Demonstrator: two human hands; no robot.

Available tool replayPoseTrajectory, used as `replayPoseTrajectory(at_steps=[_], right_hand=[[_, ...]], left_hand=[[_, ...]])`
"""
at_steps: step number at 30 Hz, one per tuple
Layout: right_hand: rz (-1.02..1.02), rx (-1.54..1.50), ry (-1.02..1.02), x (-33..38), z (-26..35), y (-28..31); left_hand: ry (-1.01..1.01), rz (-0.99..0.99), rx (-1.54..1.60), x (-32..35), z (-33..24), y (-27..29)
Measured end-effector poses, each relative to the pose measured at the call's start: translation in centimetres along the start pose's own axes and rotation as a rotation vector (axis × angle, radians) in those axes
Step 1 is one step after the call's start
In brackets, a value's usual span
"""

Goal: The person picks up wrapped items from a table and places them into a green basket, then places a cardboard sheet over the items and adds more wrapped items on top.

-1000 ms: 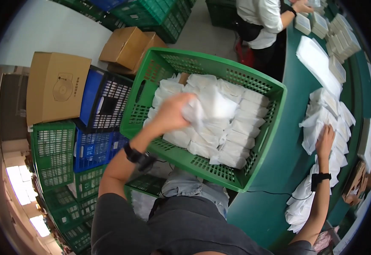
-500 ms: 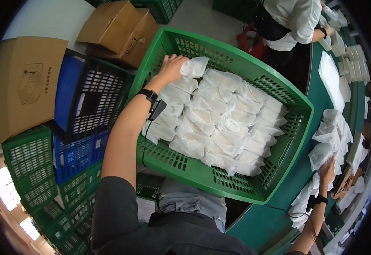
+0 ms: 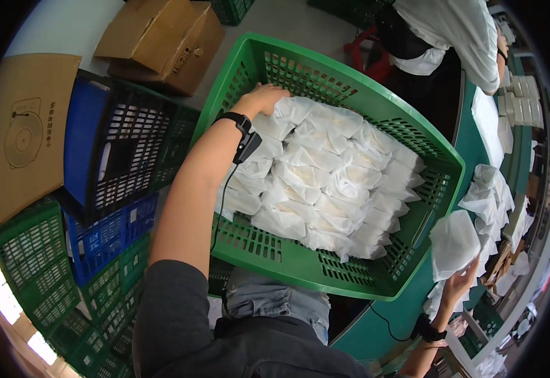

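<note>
A big green plastic crate [image 3: 300, 274] holds rows of packets [image 3: 300, 165] wrapped in white, thin, translucent sheet. In its far left corner my left hand [image 3: 263, 99] has its fingers curled against the end of a wrapped packet [image 3: 292, 109], which sits at the end of a row; the fingertips are partly hidden. Out to the right, my right hand [image 3: 459, 282] grips another white wrapped packet [image 3: 454, 242] from below and holds it up beside the crate's right wall. More wrapped packets [image 3: 488, 192] lie on the green table [image 3: 376, 331] just beyond it.
Stacked green crates [image 3: 32, 252], a blue-and-black crate [image 3: 123, 145] and brown cardboard boxes [image 3: 161, 44] stand at left. Another person in a white top [image 3: 448, 38] works at the far right. White boxes [image 3: 524, 101] are stacked on the table. A cable [image 3: 385, 324] trails near my right wrist.
The packet at my left hand has gone down into the row. My right hand has lifted a packet off the table pile and brought it left toward the crate.
</note>
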State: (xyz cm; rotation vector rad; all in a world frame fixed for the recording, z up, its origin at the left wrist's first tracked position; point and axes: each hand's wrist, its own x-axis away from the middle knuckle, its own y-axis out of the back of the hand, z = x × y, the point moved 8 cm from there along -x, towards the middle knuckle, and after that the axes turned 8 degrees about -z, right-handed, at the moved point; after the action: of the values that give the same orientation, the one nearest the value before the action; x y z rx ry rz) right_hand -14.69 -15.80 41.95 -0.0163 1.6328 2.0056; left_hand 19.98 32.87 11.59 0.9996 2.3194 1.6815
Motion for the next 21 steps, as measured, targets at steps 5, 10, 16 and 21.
replayPoseTrajectory(at_steps=[5, 10, 16, 21], right_hand=[[0.274, -0.758, -0.022, -1.0, 9.5, -8.2], [0.332, -0.663, 0.401, -3.4, 27.6, -18.6], [0.182, -0.701, 0.655, -4.2, 40.8, -28.9], [0.144, -0.494, 0.811, -2.6, 43.7, -35.7]], left_hand=[[0.072, 0.106, -0.047, 2.2, 1.4, -2.3], [0.115, 0.039, -0.199, 3.7, -0.5, -3.3], [0.230, -0.251, -0.180, 5.0, -1.2, -2.6], [0.290, -0.431, 0.176, 6.1, -0.3, -4.2]])
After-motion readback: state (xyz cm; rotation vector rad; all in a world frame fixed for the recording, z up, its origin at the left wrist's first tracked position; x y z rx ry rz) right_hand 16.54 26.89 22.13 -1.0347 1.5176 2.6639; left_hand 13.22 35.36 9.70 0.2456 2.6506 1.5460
